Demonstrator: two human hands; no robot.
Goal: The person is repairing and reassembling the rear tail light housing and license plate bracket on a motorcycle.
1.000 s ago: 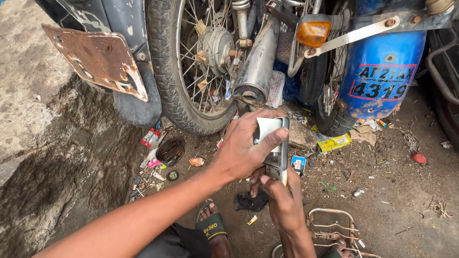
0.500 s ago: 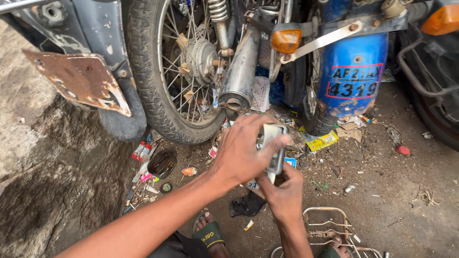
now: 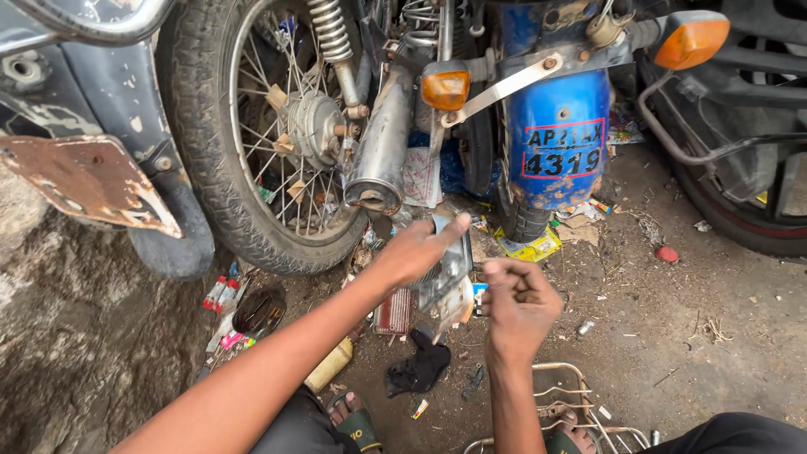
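Head view is looking straight down at your two arms coming up from the bottom of the frame. Your left hand (image 3: 418,250) is sitting dead centre, fingers wrapping round the top edge of a clear headlamp unit (image 3: 448,267) with the thumb sticking out toward the right, so it's got a proper hold on it. The lamp is hanging just above the dirt floor (image 3: 672,336), right below the exhaust pipe (image 3: 380,147). Your right hand (image 3: 519,301) is hovering just right of the lamp, curling into a loose fist; can't tell if it's pinching anything, and it isn't touching the lamp.

Upper left of the frame is showing the spoked rear wheel (image 3: 277,134) and a rusty plate (image 3: 84,181). Upper middle is a blue mudguard (image 3: 559,139) with an orange indicator (image 3: 445,88) beside it. Below the lamp, a black rag (image 3: 420,366) is lying on the ground, a yellow bottle (image 3: 329,364) to its left and a wire rack (image 3: 563,403) at the bottom edge.
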